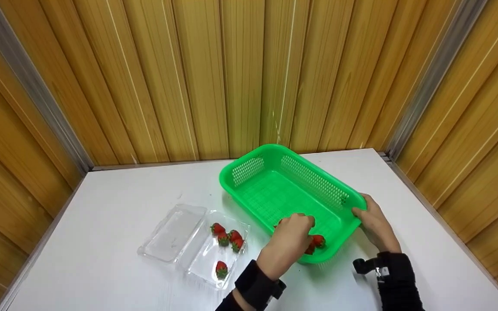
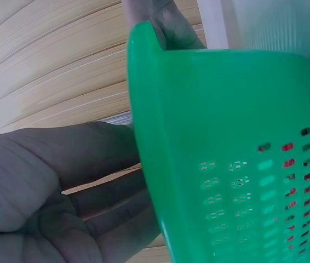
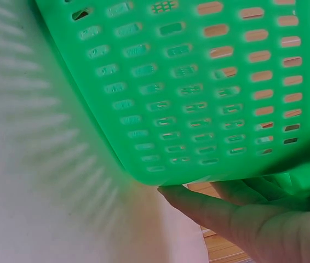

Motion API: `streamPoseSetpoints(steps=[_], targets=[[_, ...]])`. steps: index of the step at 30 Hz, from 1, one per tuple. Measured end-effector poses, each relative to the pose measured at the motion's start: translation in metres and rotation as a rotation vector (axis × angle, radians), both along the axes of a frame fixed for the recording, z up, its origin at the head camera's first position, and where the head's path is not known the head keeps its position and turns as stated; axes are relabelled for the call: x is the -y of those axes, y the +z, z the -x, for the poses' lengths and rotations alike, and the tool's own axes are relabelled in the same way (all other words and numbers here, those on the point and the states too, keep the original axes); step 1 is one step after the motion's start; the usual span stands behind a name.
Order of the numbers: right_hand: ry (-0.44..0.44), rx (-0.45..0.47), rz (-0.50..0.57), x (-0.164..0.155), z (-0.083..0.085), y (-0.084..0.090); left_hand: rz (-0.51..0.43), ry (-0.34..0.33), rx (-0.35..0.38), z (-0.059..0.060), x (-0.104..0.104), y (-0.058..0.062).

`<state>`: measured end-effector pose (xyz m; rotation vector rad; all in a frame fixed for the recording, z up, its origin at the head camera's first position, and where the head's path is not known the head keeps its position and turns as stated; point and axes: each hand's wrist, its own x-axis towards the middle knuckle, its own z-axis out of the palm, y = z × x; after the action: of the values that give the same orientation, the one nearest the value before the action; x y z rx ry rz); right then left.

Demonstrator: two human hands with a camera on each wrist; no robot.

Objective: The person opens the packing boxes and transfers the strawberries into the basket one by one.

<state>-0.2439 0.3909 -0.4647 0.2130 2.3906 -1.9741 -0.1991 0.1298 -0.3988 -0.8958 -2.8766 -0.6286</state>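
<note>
Head view showed a white desk boxed in by wooden panel walls on three sides, with bare surface along its left edge and near the right edge. A green basket sat diagonally right of the desk's middle, its far end toward the back edge and its near end toward the person. The right hand gripped the basket's near right corner, fingers curled over the rim, seemingly to steady it. The left hand reached over the near rim into the basket with fingers bent downward; whether it pinched anything could not be told, though the left wrist view showed a loosely spread palm. Left of the basket lay an open clear clamshell box, hinged flat, holding four strawberries in its nearer half. Two more strawberries rested inside the basket's near end, just beside the left fingers.
</note>
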Motion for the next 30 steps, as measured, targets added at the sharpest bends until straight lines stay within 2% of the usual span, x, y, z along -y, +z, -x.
streamPoseSetpoints(steps=[13,17,20,26,30], targets=[[-0.002,0.012,-0.004,0.001,0.002,0.0,-0.026,0.004,-0.009,-0.003,0.02,0.009],[0.004,0.013,-0.013,0.003,0.003,0.0,-0.051,0.02,-0.052,-0.004,0.041,0.012],[0.011,0.007,-0.014,0.004,0.003,0.001,-0.07,0.058,-0.085,-0.007,0.061,0.015],[0.023,0.001,-0.034,0.001,0.001,0.001,-0.094,0.139,-0.049,-0.017,0.097,0.02],[0.029,0.006,-0.047,0.001,-0.001,0.001,-0.077,0.158,-0.074,-0.022,0.118,0.016]])
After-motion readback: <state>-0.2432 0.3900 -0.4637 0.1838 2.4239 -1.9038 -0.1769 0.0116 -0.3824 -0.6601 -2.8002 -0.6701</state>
